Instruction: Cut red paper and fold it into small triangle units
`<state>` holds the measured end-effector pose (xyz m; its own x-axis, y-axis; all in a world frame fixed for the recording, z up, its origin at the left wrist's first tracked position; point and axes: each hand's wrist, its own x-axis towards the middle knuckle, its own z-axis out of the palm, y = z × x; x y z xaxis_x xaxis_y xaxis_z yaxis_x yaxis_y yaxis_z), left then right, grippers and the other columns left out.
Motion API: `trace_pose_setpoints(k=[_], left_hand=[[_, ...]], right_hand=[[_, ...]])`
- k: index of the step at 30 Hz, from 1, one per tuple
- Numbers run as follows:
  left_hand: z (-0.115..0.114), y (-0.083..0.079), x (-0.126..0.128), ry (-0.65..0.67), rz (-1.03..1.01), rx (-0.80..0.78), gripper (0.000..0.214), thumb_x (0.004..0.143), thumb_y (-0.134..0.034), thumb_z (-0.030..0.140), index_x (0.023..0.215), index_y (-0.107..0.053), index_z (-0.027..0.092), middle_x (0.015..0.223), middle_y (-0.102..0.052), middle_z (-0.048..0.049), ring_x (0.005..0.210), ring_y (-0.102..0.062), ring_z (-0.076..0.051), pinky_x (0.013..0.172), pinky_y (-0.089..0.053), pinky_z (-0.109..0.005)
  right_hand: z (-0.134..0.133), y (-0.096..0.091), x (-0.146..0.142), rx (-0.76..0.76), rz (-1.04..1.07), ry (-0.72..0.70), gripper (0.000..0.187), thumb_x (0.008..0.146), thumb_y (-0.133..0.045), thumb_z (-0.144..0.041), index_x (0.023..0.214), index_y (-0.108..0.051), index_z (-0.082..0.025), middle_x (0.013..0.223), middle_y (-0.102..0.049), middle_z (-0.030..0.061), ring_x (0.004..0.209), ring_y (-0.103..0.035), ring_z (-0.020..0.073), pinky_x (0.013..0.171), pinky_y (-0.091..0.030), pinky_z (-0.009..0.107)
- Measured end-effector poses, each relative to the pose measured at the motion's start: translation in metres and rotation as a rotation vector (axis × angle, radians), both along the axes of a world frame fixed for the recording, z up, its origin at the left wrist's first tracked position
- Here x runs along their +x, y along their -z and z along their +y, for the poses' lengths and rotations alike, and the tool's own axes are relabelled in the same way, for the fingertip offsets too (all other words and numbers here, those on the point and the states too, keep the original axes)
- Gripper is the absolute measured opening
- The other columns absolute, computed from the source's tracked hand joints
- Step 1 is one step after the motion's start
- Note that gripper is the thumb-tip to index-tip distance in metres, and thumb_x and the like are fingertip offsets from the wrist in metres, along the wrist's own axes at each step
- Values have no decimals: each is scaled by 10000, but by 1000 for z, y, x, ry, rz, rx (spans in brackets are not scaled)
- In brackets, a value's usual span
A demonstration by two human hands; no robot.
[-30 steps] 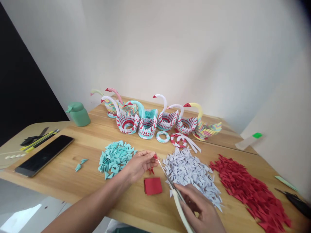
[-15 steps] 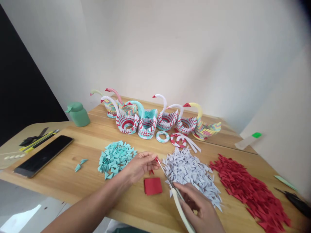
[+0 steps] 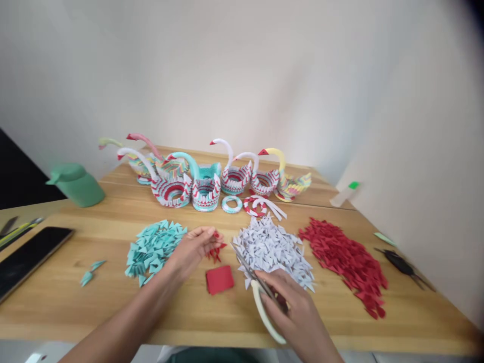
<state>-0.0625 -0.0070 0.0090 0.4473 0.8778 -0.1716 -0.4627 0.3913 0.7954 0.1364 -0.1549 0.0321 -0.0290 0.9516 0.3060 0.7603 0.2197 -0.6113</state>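
My left hand (image 3: 191, 250) pinches a small red folded paper piece (image 3: 216, 249) just above the wooden table (image 3: 113, 302), between the teal pile and the white pile. My right hand (image 3: 293, 312) grips white-handled scissors (image 3: 257, 290) whose blades point up-left toward the red piece, a short gap away. A small stack of red paper squares (image 3: 220, 279) lies on the table between my two hands.
Piles of folded triangles lie in a row: teal (image 3: 153, 245), white (image 3: 274, 247), red (image 3: 346, 259). Several paper swans (image 3: 204, 176) and small paper rings stand behind them. A green container (image 3: 75, 184) and a black phone (image 3: 26, 254) sit left; black scissors (image 3: 403, 264) right.
The view has swung right, so everything sits further left in the picture. The scissor tips, which touched the red piece, have drawn back from it. Both hands keep their grips.
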Motion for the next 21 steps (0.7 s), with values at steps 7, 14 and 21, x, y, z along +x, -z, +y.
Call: trace_pose_setpoints(k=[7,14,21], left_hand=[[-8,3,2,155,29,-18,242,703,-748,337,751,-656,118,708,-664,-48,617,-594,-122,578,-464,-218],[-15,2,6,229,-5,-70,262,676,-769,334,686,-595,137,585,-607,3,495,-513,-78,507,-391,-185],[-24,-5,9,259,-46,-68,283,656,-783,344,686,-583,146,563,-637,-8,497,-553,-103,517,-392,-201]], right_hand=[[-36,30,86,86,-345,604,336,859,-495,-412,1101,-622,-216,926,-651,79,748,-636,198,593,-510,273],[-52,59,135,1,-611,720,307,863,-464,-413,990,-649,-203,868,-671,82,710,-649,220,586,-507,314],[-24,30,106,196,-470,472,307,881,-474,-365,991,-678,-163,984,-653,143,935,-599,286,839,-468,438]])
